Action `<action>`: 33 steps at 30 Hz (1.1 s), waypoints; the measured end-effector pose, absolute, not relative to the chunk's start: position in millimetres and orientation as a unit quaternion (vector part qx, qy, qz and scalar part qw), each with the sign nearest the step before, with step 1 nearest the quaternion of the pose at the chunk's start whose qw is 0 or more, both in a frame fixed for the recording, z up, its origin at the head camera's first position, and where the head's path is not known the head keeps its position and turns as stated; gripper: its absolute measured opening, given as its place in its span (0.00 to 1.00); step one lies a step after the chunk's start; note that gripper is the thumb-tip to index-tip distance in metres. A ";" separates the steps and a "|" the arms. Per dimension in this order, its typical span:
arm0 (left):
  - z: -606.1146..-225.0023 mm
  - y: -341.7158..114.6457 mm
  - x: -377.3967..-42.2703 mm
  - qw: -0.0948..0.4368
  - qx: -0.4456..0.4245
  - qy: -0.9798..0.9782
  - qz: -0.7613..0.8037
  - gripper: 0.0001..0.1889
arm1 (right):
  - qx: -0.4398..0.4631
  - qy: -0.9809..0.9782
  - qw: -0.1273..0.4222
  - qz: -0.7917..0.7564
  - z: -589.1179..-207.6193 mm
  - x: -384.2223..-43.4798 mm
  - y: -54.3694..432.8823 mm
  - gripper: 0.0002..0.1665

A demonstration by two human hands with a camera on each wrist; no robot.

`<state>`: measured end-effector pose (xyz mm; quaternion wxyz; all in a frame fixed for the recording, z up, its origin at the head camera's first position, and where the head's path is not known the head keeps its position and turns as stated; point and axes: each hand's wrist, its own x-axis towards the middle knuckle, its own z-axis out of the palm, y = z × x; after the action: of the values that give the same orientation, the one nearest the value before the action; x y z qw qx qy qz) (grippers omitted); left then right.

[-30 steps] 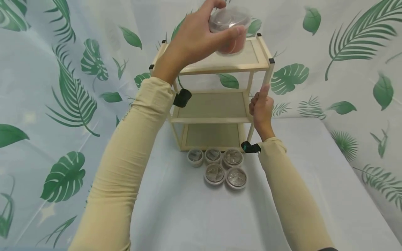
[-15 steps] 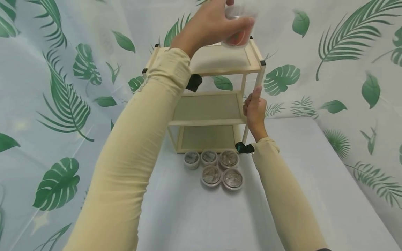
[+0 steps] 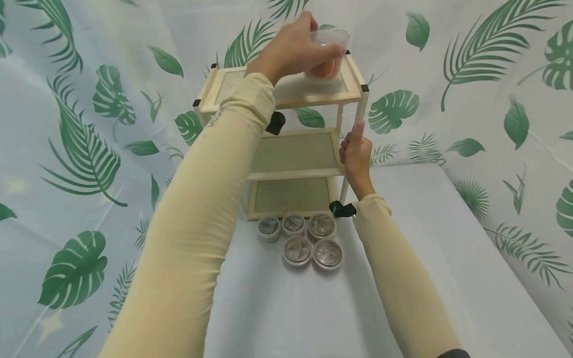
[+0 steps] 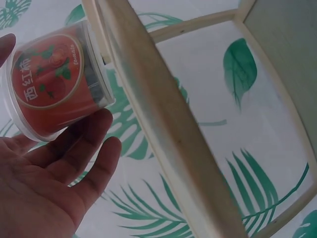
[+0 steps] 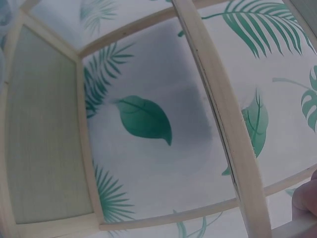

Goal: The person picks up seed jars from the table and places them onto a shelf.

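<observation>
My left hand [image 3: 288, 49] grips a clear plastic tub [image 3: 324, 70] with a red tomato label, just over the right side of the top tier of a wooden shelf rack [image 3: 318, 102]. In the left wrist view the tub [image 4: 54, 79] is tilted, with its edge close to the rack's rail [image 4: 168, 119]; whether they touch, I cannot tell. Lower down, my right hand [image 3: 357, 155] is wrapped around the rack's right front post, thumb pointing up along it. Only a bit of that hand [image 5: 306, 198] shows in the right wrist view, beside the post [image 5: 228, 114].
Several lidded tubs [image 3: 297, 249] stand grouped on the white tabletop [image 3: 286, 308] before the rack's foot. The middle tier [image 3: 295, 151] and bottom tier [image 3: 291, 195] lie under the top one. A leaf-print curtain [image 3: 488, 84] hangs behind and at both sides.
After rising slightly, my left hand has come down with the tub, nearer the top tier. My right hand keeps its grip on the post. The whole head view has shifted a little.
</observation>
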<state>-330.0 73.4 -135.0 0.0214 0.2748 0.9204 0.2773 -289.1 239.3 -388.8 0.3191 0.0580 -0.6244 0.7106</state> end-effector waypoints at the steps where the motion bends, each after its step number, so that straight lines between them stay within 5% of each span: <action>1: -136.5 73.5 -330.3 0.024 0.273 0.922 0.275 0.44 | 0.058 -0.625 0.318 0.711 -389.2 -289.1 238.6 0.40; 33: -144.4 68.4 -330.2 0.037 0.237 0.929 0.282 0.53 | 0.068 -0.625 0.310 0.713 -382.6 -294.7 231.1 0.37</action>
<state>-330.2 68.4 -144.4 0.0371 0.2371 0.9288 0.2825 -294.7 231.1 -382.6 0.3100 0.0676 -0.6252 0.7130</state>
